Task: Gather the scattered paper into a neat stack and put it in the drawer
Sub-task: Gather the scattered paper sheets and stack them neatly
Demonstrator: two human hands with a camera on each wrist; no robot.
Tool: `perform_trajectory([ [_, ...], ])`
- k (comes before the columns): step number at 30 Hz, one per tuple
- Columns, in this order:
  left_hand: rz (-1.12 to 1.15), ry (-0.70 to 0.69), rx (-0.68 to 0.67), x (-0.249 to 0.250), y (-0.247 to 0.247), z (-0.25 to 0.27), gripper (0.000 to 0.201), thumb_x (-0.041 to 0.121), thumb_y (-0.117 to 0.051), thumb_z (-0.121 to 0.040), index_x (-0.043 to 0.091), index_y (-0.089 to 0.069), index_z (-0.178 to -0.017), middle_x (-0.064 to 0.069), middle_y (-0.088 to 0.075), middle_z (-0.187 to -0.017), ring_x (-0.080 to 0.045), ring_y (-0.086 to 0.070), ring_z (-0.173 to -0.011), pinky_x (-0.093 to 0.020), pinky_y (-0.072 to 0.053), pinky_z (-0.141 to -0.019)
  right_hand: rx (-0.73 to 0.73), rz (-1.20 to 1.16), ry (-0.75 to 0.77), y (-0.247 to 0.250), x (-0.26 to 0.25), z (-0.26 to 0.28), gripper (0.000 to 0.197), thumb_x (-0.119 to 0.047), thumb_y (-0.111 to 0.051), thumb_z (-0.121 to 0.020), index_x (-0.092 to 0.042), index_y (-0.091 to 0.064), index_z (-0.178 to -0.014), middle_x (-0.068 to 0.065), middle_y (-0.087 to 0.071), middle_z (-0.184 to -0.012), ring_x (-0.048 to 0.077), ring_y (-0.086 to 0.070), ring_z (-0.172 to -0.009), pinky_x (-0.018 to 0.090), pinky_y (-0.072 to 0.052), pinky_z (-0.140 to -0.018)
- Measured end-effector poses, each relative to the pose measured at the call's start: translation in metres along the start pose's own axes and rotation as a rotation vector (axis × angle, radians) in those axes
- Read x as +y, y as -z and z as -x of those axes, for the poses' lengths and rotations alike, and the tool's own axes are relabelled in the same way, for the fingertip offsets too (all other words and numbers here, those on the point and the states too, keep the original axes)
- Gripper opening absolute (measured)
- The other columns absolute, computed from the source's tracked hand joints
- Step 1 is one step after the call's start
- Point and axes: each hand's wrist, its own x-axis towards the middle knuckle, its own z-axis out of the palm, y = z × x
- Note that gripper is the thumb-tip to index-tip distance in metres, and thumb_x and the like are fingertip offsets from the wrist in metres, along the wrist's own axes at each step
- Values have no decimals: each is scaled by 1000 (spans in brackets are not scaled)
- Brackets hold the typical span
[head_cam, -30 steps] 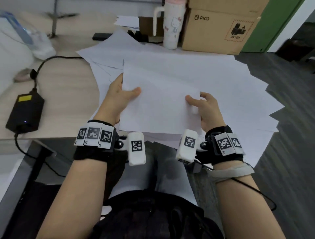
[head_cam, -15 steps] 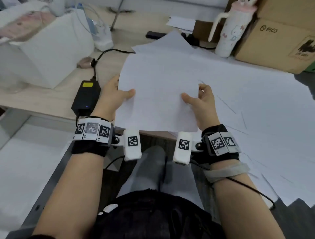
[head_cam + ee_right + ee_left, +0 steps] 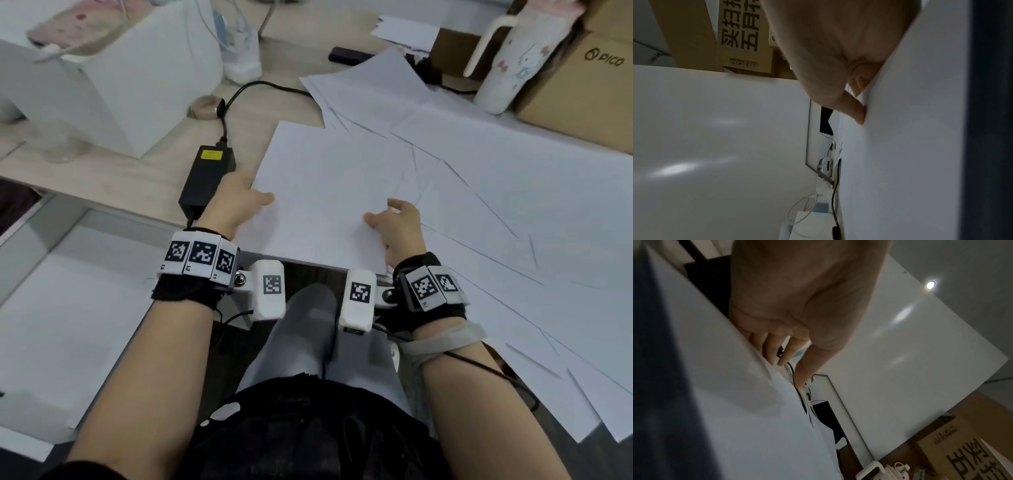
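Observation:
A bundle of white paper (image 3: 322, 192) is held over the desk's front edge, with its near part sticking out past that edge. My left hand (image 3: 239, 202) grips its left side, thumb on top and fingers underneath. My right hand (image 3: 394, 222) pinches its right side in the same way. In the left wrist view the left hand's fingers (image 3: 774, 350) lie under the paper (image 3: 725, 394). The right wrist view has the right thumb (image 3: 857, 112) pressed against the paper (image 3: 910, 146). Several loose sheets (image 3: 513, 212) lie fanned over the desk to the right. A white flat surface (image 3: 68, 308) lies below the desk at left; whether it is the drawer I cannot tell.
A black power adapter (image 3: 209, 174) with its cable lies just left of my left hand. Behind it stands a white box (image 3: 120, 85). A white tumbler (image 3: 510, 61) and a cardboard box (image 3: 582, 89) stand at the back right, beyond the sheets.
Both hands have carried the held paper leftward, from over the scattered sheets to beside the black adapter. Their hold on it is the same.

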Motion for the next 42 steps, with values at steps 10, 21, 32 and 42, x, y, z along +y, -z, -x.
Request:
perform_trajectory([
  [10, -114, -79, 18, -4, 11, -5, 47, 6, -48, -95, 12, -39, -140, 3, -48, -133, -12, -47, -119, -32, -39, -102, 41, 15, 59, -33, -5, 4, 52, 5, -45, -87, -10, -40, -137, 4, -57, -111, 25, -60, -102, 39, -53, -90],
  [21, -272, -81, 70, -16, 9, -14, 57, 9, -48, -96, 13, -27, -149, -8, -29, -154, -21, -26, -142, -31, -26, -110, -6, 107, 77, -38, -6, 4, 55, 5, -44, -87, -9, -36, -140, 10, -53, -120, 25, -58, -106, 39, -51, -94],
  [32, -265, -280, 100, -7, -13, -2, 50, 8, -51, -95, 9, -38, -143, -4, -35, -150, -16, -29, -140, -22, -22, -110, 32, 148, 219, -10, -12, 8, 34, 2, -61, -79, -5, -63, -113, 7, -62, -111, 27, -59, -112, 42, -48, -99],
  [42, -208, -398, -121, 22, -83, 19, 36, 10, -54, -93, 16, -57, -128, 1, -54, -136, -11, -46, -128, -22, -31, -106, 129, 89, 392, 64, -24, 25, 24, 8, -48, -80, -5, -65, -90, 10, -70, -83, 18, -68, -64, 28, -56, -68],
])
